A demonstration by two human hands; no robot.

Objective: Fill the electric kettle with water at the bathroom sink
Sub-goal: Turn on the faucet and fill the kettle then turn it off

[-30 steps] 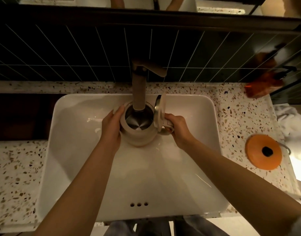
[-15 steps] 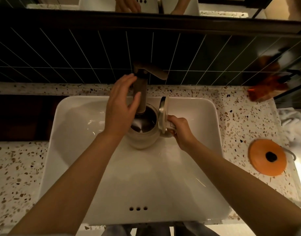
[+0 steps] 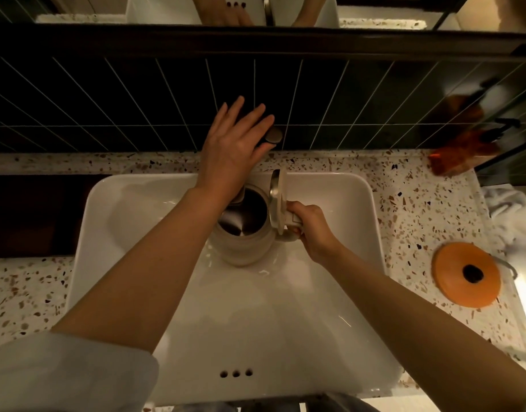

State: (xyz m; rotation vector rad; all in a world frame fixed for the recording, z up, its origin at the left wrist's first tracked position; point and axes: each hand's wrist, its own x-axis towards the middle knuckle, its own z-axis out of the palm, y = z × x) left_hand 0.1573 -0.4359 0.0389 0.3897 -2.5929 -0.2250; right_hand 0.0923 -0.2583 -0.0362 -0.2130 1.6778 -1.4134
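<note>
A cream electric kettle (image 3: 244, 242) stands in the white sink (image 3: 285, 307) under the tap, its lid (image 3: 278, 200) flipped upright and its steel inside showing. My right hand (image 3: 311, 230) grips the kettle's handle on the right side. My left hand (image 3: 232, 147) lies over the tap, fingers spread across the tap lever (image 3: 272, 135), and hides most of the spout. I cannot tell whether water is running.
Speckled terrazzo counter (image 3: 419, 221) surrounds the sink. An orange round kettle base (image 3: 465, 275) sits on the right, a white cloth (image 3: 511, 221) beyond it, and an amber bottle (image 3: 461, 153) at the back right. Dark tiles (image 3: 107, 108) rise behind.
My left hand left the kettle's side, rose past the spout and now rests on the tap lever. The right hand kept hold of the handle.
</note>
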